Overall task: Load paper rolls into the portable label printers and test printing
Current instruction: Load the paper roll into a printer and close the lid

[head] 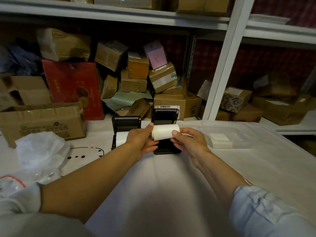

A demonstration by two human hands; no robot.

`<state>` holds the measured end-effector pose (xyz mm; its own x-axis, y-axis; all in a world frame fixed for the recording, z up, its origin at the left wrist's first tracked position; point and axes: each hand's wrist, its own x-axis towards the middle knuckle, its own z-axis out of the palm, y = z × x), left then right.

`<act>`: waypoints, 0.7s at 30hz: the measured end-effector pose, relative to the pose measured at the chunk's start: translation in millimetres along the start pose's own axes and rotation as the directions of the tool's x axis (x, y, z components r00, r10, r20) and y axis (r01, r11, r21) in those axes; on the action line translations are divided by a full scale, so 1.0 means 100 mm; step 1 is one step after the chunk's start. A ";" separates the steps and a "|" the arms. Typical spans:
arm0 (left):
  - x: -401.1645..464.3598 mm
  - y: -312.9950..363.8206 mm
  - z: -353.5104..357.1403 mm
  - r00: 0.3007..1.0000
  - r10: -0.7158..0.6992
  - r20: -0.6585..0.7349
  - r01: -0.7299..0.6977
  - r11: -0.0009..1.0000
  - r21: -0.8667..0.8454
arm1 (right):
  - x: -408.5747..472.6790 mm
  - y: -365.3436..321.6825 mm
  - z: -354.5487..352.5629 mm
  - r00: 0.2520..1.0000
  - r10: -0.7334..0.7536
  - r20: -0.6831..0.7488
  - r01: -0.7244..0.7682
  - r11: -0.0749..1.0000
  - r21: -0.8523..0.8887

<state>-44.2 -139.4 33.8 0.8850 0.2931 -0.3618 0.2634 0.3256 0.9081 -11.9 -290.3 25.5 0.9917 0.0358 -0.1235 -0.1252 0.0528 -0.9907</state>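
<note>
Two black portable label printers stand side by side on the white cloth, both with lids raised. The left printer [125, 123] has a white paper roll [121, 138] lying in its bay. Above the open bay of the right printer [165, 115] I hold a second white paper roll [165, 132] between both hands. My left hand [142, 141] grips its left end with thumb on top. My right hand [187, 140] pinches its right end. The right printer's bay is mostly hidden behind the roll and my hands.
A clear plastic box [225, 136] holding white label sheets sits to the right. Crumpled clear plastic bags [40, 153] lie at the left, beside an open cardboard box [42, 121]. Stacked parcels fill the metal shelving [222, 65] behind the table.
</note>
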 end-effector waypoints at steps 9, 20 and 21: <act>-0.04 0.11 0.00 0.998 -0.057 0.036 0.054 0.995 0.083 | -0.03 -0.02 -0.12 0.999 -0.040 0.003 0.040 0.987 -0.153; -0.04 0.02 0.09 0.992 -0.123 -0.034 0.119 0.988 -0.098 | -0.07 0.03 -0.10 0.999 0.029 0.019 -0.024 0.975 -0.220; -0.05 0.01 0.10 0.992 -0.123 -0.031 0.119 0.988 -0.096 | -0.07 0.05 -0.10 1.000 0.000 0.017 0.004 0.970 -0.244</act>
<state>-44.6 -149.0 39.0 0.8334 0.2789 -0.4771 0.3293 0.4427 0.8340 -19.2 -300.2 21.1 0.9910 0.0532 -0.1225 -0.1102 -0.1924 -0.9751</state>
